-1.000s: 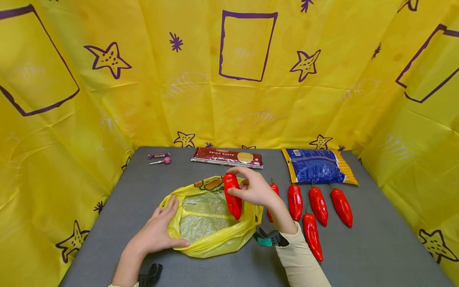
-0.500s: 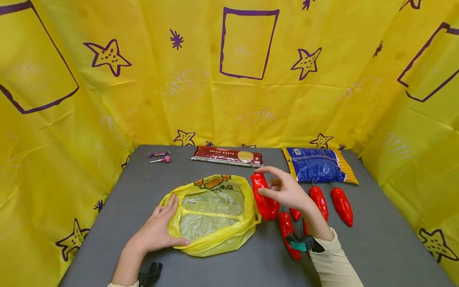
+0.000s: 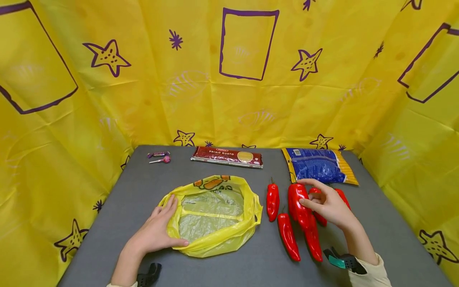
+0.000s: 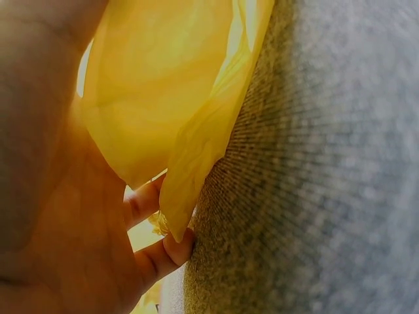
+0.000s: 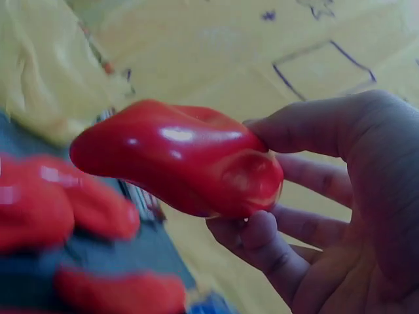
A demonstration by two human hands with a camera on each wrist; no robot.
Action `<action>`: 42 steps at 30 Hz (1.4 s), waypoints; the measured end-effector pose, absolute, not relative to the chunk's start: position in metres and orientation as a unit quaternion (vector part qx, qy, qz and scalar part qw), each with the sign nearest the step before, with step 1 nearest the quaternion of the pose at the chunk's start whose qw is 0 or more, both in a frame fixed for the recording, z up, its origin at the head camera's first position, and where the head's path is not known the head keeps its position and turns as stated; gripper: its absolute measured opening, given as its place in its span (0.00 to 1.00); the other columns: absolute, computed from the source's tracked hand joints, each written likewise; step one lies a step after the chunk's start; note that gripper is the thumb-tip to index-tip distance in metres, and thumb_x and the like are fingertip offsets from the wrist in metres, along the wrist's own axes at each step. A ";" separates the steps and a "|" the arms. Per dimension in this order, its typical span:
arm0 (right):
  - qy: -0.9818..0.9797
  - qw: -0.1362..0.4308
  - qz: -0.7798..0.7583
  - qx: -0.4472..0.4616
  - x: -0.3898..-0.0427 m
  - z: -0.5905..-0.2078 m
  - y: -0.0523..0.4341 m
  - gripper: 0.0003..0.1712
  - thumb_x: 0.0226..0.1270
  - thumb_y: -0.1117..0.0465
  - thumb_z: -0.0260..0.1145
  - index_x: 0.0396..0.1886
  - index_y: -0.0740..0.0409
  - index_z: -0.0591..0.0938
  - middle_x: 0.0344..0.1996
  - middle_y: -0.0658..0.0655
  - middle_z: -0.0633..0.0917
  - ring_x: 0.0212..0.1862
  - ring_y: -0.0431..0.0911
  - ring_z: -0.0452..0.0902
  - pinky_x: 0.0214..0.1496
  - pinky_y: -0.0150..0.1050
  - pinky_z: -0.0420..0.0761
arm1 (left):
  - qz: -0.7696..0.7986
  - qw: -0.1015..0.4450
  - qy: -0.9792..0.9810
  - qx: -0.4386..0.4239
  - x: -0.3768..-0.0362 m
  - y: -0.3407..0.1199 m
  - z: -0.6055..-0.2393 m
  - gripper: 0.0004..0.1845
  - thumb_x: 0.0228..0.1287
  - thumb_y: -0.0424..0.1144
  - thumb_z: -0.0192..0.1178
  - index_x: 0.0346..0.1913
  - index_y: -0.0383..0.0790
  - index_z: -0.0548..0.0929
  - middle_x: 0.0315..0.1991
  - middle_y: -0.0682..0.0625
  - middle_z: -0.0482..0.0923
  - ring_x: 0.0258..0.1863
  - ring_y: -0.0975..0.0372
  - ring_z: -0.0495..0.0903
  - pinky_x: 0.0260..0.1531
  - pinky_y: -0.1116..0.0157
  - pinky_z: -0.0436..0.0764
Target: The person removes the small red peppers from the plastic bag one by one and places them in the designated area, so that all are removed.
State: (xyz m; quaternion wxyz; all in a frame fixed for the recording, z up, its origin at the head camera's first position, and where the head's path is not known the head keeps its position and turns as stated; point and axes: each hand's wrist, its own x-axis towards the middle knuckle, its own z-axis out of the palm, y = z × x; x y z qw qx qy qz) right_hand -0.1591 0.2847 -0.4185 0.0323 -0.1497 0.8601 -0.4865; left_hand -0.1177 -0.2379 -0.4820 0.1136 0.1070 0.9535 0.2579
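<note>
Red pepper pinched in the right hand, thumb and fingertips curled round its stem end; wrist view shows it clear of the table, tip pointing away from the palm. It sits over the pepper group on the right half of the grey table, well apart from the bag.

Yellow plastic bag lies with its mouth spread flat, centre-left. Left hand rests on its near-left rim, fingers straight, pressing the plastic down; left wrist view shows fingertips on the table at the bag's edge, nothing gripped.

Loose peppers: one just right of the bag, one below it, another beside that, two partly hidden behind the right hand.

Back edge: brown pasta pack, blue packet, lollipop and a wrapped sweet.
</note>
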 end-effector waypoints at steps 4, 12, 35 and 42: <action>0.863 0.017 -0.485 -0.139 -0.149 -0.428 0.314 0.30 0.73 0.64 0.73 0.72 0.58 0.76 0.44 0.51 0.81 0.28 0.52 0.79 0.27 0.40 0.78 | 0.256 0.116 0.954 0.107 -0.118 -0.238 -0.482 0.78 0.40 0.78 0.77 0.86 0.37 0.50 0.87 0.39 0.42 0.71 0.40 0.62 0.64 0.34 0.71; 0.868 0.032 -0.488 -0.088 -0.127 -0.442 0.370 0.31 0.75 0.65 0.70 0.74 0.60 0.73 0.51 0.38 0.83 0.33 0.47 0.84 0.33 0.40 0.86 | 0.255 0.116 0.954 0.109 -0.118 -0.238 -0.481 0.78 0.40 0.79 0.76 0.86 0.38 0.50 0.87 0.40 0.42 0.71 0.40 0.62 0.63 0.35 0.72; 0.925 0.108 -0.365 -0.011 -0.114 -0.475 0.381 0.36 0.71 0.52 0.74 0.74 0.59 0.74 0.26 0.54 0.80 0.22 0.44 0.76 0.27 0.36 0.72 | 0.251 0.105 0.955 0.116 -0.119 -0.239 -0.483 0.79 0.39 0.81 0.75 0.86 0.38 0.50 0.88 0.40 0.42 0.71 0.40 0.61 0.62 0.35 0.72; 0.931 0.093 -0.353 -0.020 -0.115 -0.476 0.381 0.37 0.70 0.48 0.75 0.74 0.55 0.76 0.45 0.62 0.81 0.15 0.42 0.66 0.23 0.37 0.69 | 0.251 0.076 0.958 0.119 -0.119 -0.239 -0.484 0.78 0.38 0.81 0.75 0.86 0.40 0.52 0.88 0.44 0.41 0.73 0.39 0.59 0.61 0.31 0.70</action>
